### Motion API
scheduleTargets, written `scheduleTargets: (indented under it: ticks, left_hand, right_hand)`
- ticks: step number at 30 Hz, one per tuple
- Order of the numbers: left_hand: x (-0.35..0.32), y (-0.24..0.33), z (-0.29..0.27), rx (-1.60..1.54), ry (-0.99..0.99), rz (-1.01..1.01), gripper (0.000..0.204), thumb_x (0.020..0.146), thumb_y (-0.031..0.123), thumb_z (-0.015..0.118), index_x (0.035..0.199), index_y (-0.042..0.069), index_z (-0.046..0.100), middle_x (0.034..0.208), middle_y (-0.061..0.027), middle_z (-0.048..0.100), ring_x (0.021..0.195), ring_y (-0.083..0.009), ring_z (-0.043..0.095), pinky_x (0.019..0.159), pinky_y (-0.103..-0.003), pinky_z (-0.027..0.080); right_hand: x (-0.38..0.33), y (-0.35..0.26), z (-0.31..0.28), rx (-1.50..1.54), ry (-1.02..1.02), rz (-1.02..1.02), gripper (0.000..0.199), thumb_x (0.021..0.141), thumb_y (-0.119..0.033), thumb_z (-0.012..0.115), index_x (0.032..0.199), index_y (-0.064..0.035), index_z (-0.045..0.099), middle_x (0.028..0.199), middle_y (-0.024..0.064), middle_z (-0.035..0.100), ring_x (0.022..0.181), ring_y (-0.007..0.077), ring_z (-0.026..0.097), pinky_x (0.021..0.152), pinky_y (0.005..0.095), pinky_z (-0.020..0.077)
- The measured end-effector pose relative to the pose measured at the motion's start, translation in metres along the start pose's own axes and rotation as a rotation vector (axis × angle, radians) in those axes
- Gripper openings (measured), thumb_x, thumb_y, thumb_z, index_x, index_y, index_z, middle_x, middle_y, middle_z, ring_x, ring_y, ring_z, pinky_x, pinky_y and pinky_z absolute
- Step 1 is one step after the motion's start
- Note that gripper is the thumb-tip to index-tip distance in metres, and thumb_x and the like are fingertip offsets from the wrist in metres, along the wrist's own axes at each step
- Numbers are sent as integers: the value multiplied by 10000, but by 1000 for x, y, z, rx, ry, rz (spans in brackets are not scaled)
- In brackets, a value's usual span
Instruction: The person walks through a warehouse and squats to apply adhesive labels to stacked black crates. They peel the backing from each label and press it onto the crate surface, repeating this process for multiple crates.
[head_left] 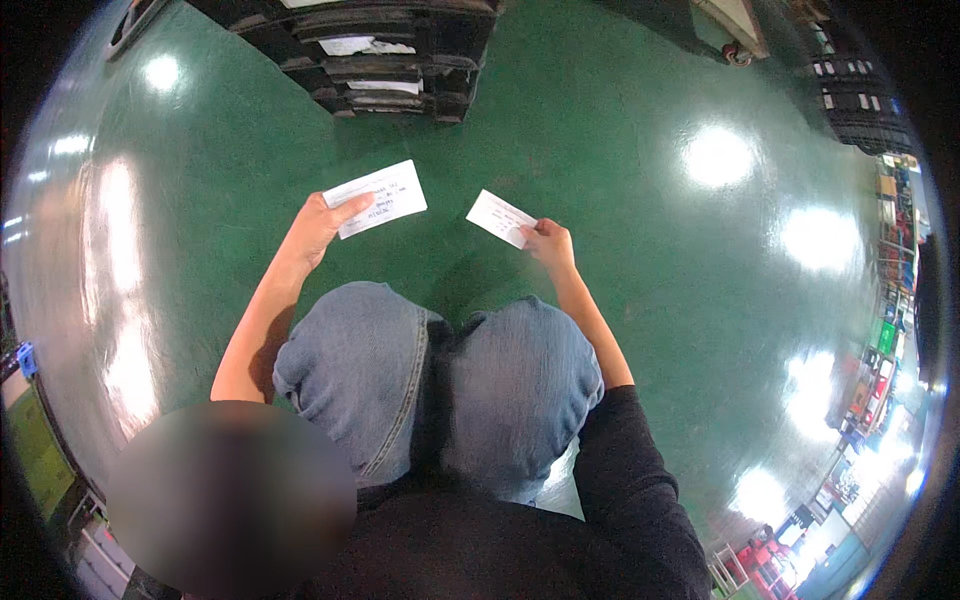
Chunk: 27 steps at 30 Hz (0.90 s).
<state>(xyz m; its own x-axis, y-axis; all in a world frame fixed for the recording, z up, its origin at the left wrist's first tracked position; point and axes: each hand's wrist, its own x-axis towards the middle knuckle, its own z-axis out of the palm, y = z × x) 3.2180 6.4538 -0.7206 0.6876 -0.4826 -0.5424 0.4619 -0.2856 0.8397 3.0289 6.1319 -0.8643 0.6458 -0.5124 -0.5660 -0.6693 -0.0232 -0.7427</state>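
Above green floor (pixel 650 300), we pinch white card (pixel 402 182) by one side in left hand (pixel 318 228), second card (pixel 493 212) by one end in right hand (pixel 551 245), cards well apart.

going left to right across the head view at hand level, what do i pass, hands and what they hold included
left hand → larger-looking white card → smaller-looking white card → right hand → green item near the right rim
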Motion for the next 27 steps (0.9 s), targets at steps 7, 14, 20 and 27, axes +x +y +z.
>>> scheduleTargets:
  ticks: [7, 14, 20, 27]
  left_hand:
    - [24, -49, 30, 231, -93, -120, 412, 795, 296, 734, 1024, -41, 675, 968, -100, 687, 882, -175, 625, 816, -297, 460]
    - [62, -121, 8, 555, -88, -137, 435, 784, 339, 734, 1022, -20, 670, 909, -73, 678, 818, -151, 603, 751, -290, 460]
    - [70, -129, 3, 439, 5, 27, 333, 795, 304, 718, 963, 24, 648, 881, -77, 684, 781, -171, 630, 714, -306, 483]
    - [64, -124, 11, 180, -109, -105, 253, 846, 223, 695, 1007, 40, 625, 913, -21, 656, 797, -99, 595, 686, -260, 477]
  right_hand:
    - [20, 6, -3, -146, 119, -148, 222, 795, -224, 718, 746, -32, 619, 660, 29, 654, 579, 89, 591, 556, 271, 459]
    - [10, -9, 4, -347, 296, -89, 299, 764, -259, 728, 997, -108, 617, 892, 79, 669, 830, 245, 655, 713, 370, 510]
    - [-22, -48, 48, -489, 159, -413, 395, 784, -194, 685, 1153, -162, 549, 1056, 110, 557, 919, 268, 616, 756, 414, 507]
    - [-18, -60, 117, -163, -315, -290, 311, 793, -199, 730, 1022, -30, 604, 804, 71, 638, 755, 152, 631, 679, 300, 503]
